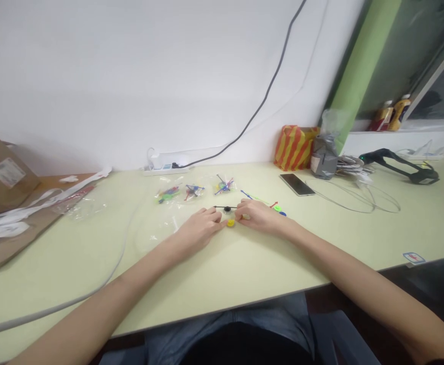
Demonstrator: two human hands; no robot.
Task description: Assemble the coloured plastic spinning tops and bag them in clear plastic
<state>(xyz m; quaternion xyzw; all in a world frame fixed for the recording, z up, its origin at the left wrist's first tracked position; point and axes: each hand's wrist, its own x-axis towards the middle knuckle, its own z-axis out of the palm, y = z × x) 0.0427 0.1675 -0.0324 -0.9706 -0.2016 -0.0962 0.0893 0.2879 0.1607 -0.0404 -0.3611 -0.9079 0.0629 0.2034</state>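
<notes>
Over the table, my left hand (205, 226) has its fingers bent, with one digit stretched out to the left edge of a small yellow disc-shaped piece (231, 223). Nothing shows clasped in that hand. On the right of the yellow piece, my right hand (258, 215) is closed, its fingertips pinched together; what they hold is hidden or too small to name. Just beyond both hands lies a black arrow spinner (227, 209) with a round centre. Past my right hand lie a blue arrow (246, 194), a red arrow (274, 204), a green disc (277, 208) and a blue disc (283, 214).
Clear bags of coloured spinner parts (194, 191) lie behind my hands. A phone (297, 184), a striped bag (295, 147) and a black frame-like device (400, 165) are right. A power strip (163, 167) sits by the wall; a grey cable (103, 284) and cardboard (4, 253) lie left.
</notes>
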